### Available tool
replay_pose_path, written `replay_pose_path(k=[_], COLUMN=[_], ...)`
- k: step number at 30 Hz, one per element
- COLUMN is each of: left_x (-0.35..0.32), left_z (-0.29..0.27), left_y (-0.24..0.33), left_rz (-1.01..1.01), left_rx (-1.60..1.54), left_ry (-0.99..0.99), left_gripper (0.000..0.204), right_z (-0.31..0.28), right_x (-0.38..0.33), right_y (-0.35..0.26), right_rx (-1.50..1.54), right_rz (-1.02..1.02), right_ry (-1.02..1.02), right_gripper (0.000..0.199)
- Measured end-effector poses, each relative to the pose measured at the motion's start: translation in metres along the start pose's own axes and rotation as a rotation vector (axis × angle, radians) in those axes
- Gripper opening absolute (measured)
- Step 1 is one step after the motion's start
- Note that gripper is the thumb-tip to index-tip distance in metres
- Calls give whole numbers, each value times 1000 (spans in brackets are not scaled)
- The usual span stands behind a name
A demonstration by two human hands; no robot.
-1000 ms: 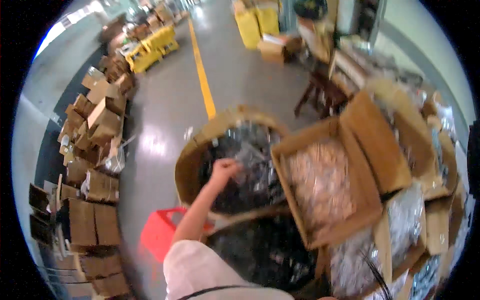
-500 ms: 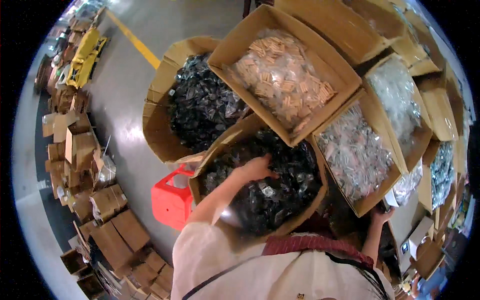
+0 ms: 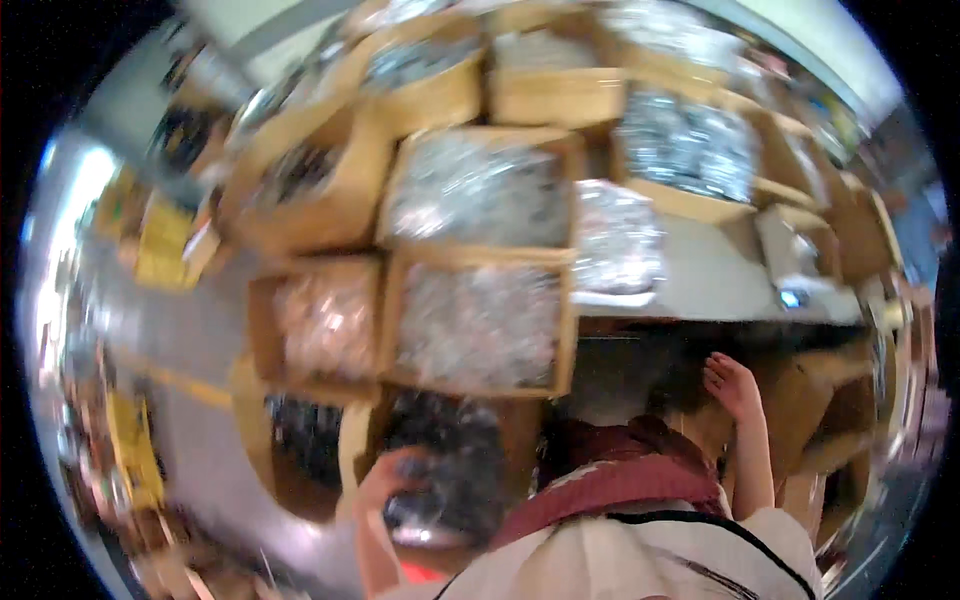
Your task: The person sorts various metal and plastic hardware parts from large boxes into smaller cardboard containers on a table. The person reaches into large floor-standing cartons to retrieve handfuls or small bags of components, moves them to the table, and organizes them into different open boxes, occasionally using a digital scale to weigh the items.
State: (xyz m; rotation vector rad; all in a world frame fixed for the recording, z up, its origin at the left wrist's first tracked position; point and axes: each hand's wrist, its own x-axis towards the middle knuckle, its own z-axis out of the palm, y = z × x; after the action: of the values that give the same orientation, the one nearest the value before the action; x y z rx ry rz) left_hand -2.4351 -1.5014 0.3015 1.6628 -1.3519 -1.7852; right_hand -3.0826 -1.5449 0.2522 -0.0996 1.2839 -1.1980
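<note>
My left hand [image 3: 385, 478] is over a cardboard box of black items in clear plastic bags [image 3: 455, 465], at the lower middle. Motion blur smears its fingers. A dark packet seems to lie at the fingertips, but whether they grip it is unclear. My right hand [image 3: 733, 385] hangs in the air at the right, below the front edge of a grey table [image 3: 710, 260]. Its fingers are stretched out a little apart, with nothing visible in them. Beyond my left hand stand a box of pinkish-tan bagged pieces [image 3: 325, 320] and a box of clear bagged parts [image 3: 480, 325].
More open boxes of bagged parts, such as one with silvery-blue bags [image 3: 688, 145], crowd the far side. A silvery bag pile [image 3: 617, 240] lies on the table. Another box of black bags [image 3: 305, 435] stands at the left. A red stool [image 3: 420, 573] shows partly below my left arm.
My view has swung right toward the table and boxes. My right hand has come off the table edge it was touching. The left hand stays at the box of black bags.
</note>
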Motion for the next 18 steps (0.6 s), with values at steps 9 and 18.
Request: replay_pose_path(k=[9,18], left_x=[52,250], left_z=[122,315], left_y=[168,347], left_rz=[271,376], left_rx=[-21,-365], left_ry=[198,-209], left_gripper=[51,52], right_z=[-137,-514], right_x=[-102,59], right_y=[-184,-230], right_rx=[-226,569], right_rz=[-838,-1143], right_ry=[477,1625], right_gripper=[21,23])
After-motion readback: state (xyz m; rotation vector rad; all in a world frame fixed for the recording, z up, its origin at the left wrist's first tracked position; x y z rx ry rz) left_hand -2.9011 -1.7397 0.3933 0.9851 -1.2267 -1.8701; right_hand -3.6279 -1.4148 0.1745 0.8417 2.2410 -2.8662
